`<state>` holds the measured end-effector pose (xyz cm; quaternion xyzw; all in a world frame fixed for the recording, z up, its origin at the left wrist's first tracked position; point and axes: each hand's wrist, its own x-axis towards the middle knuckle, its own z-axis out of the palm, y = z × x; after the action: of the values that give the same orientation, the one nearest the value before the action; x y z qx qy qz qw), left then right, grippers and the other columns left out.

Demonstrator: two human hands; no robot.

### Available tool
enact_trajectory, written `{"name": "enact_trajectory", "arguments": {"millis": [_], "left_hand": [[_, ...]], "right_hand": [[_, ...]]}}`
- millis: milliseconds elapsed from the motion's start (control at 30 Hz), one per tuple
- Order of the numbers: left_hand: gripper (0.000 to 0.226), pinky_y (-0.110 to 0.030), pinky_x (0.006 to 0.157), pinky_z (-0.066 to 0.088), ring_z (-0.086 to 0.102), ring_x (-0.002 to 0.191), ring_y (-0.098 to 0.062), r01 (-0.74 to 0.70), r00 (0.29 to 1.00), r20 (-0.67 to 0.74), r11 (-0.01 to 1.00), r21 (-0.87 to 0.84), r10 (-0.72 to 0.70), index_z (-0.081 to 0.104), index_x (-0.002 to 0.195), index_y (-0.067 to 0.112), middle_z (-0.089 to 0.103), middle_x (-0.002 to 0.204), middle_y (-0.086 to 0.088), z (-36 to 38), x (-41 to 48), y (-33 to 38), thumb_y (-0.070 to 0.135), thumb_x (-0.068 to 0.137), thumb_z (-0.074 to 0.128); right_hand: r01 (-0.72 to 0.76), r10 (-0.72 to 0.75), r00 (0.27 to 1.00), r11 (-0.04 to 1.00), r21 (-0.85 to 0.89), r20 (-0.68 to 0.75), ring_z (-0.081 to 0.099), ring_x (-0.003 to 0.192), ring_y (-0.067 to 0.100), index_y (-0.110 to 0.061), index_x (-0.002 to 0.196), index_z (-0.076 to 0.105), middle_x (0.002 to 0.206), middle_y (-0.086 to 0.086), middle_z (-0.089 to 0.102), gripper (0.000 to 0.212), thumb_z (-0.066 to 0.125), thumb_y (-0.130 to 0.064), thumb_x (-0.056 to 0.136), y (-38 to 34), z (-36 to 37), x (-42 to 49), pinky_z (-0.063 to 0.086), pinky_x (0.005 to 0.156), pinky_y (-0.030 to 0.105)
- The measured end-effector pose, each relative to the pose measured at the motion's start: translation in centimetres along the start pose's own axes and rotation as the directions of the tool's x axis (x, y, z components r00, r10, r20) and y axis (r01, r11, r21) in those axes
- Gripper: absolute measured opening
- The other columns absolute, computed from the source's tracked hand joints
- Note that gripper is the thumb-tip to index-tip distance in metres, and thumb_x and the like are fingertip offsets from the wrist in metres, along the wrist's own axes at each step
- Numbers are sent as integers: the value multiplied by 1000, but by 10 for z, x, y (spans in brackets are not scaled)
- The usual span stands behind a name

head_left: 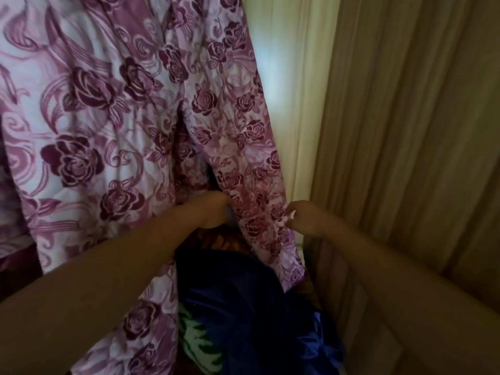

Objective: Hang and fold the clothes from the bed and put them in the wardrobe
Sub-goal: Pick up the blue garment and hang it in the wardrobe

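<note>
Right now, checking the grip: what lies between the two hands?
In the head view, a hanging strip of the rose-print garment fills the gap; the left hand holds one edge, the right hand pinches the other.

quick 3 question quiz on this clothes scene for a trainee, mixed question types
1. True or false: the left hand and the right hand both hold the sleeve of the rose-print garment.
2. What lies below the hands? A) a dark blue cloth B) a red towel C) a white pillow
3. Fill in: to the right of the garment hangs a beige ____.
Key: 1 true; 2 A; 3 curtain.
</note>
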<state>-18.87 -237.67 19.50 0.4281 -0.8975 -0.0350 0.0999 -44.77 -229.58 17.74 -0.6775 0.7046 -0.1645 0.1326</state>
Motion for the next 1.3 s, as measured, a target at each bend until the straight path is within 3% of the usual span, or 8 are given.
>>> {"name": "enact_trajectory", "arguments": {"millis": [400, 633, 733, 867, 967, 1100, 1200, 1300], "left_hand": [[45, -32, 106, 42, 50, 130, -28, -106, 961, -248, 990, 91, 125, 54, 141, 13, 51, 145, -11, -188, 28, 83, 23, 98, 55], [48, -34, 99, 45, 55, 123, -25, -138, 892, -416, 983, 119, 176, 51, 143, 14, 59, 134, -7, -255, 31, 103, 26, 97, 55], [49, -33, 96, 44, 55, 122, -25, -146, 871, -456, 983, 114, 183, 50, 143, 15, 62, 129, -5, -270, 32, 108, 25, 96, 56], [48, -34, 99, 45, 55, 122, -24, -155, 852, -486, 980, 124, 196, 51, 142, 17, 63, 129, -6, -284, 33, 111, 25, 96, 57], [47, -34, 99, 44, 54, 122, -24, -153, 836, -511, 980, 130, 198, 51, 142, 17, 62, 131, -5, -292, 31, 112, 25, 96, 56], [45, -33, 99, 44, 54, 123, -24, -149, 830, -522, 980, 135, 198, 52, 141, 17, 60, 133, -6, -297, 29, 110, 22, 97, 53], [44, -29, 90, 43, 55, 119, -24, -143, 834, -517, 981, 134, 192, 53, 141, 16, 60, 131, -6, -299, 26, 105, 18, 97, 51], [44, -30, 92, 44, 56, 119, -24, -133, 838, -514, 983, 129, 180, 53, 141, 15, 60, 132, -7, -302, 22, 98, 20, 97, 52]], "right_hand": [[-44, -64, 887, 974, -223, -457, 63, 98, 29, -9, 108, 71, 109, 12, 69, 39, 59, -44, 95, -106, -196, -52, 52, 83, 32], [-135, 22, 681, 986, -96, -732, 65, 101, 37, -7, 109, 64, 112, 18, 68, 58, 52, -62, 94, -132, -266, -76, 50, 79, 33], [69, 154, 527, 973, 222, -836, 70, 88, 42, -5, 134, 44, 119, 15, 61, 77, 62, -64, 88, -139, -283, -85, 62, 66, 50], [493, 254, 436, 736, 465, -863, 72, 85, 38, -21, 159, 8, 121, 7, 50, 104, 70, -60, 85, -155, -313, -94, 60, 50, 52], [576, 262, 426, 660, 483, -866, 73, 78, 37, -22, 160, 11, 97, -3, 49, 94, 65, -56, 91, -168, -337, -92, 60, 50, 44], [534, 248, 433, 703, 469, -866, 72, 85, 38, -16, 150, 32, 122, 12, 56, 56, 48, -44, 104, -178, -362, -86, 63, 60, 48], [508, 199, 379, 772, 383, -904, 72, 80, 39, -11, 115, 50, 95, 9, 57, 27, 42, -35, 107, -179, -369, -76, 63, 71, 52], [463, 253, 351, 790, 402, -902, 71, 84, 40, -12, 83, 45, 81, 6, 53, 27, 46, -26, 105, -179, -375, -64, 60, 83, 54]]}}
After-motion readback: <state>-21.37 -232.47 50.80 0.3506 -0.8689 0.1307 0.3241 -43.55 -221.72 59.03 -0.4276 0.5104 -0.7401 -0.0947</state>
